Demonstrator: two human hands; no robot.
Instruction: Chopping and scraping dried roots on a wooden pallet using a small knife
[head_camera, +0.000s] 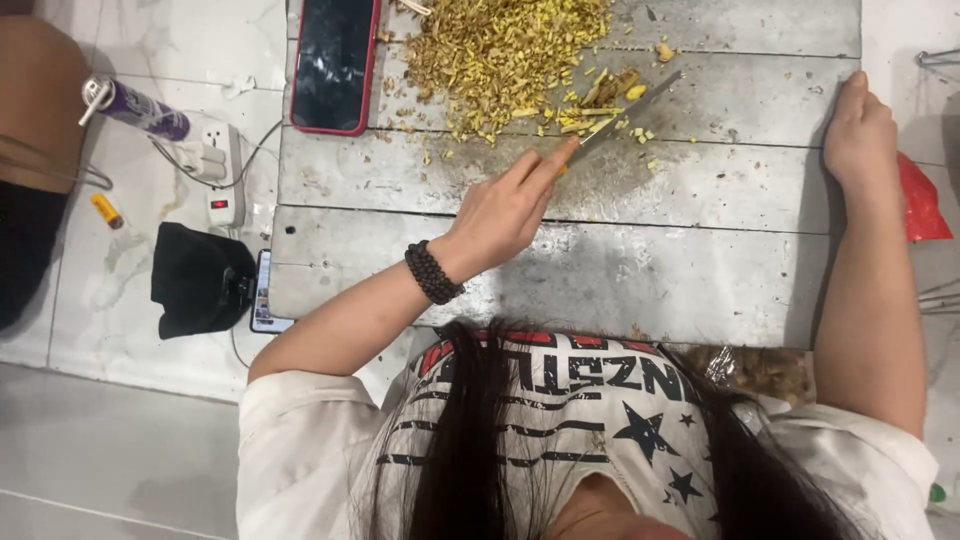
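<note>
L hand (505, 205) w/ knife (625, 113), chopped bits (500, 50)

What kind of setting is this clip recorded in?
Probably a home floor used as a makeshift workspace: pale floor tiles, a grey wooden board with chopped yellow pieces, and a power strip beside it.

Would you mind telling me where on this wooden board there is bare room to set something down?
The near planks of the board, between the left hand holding the knife and the right hand at the edge, are bare. The far side is crowded: chopped yellow pieces and a phone.
</note>
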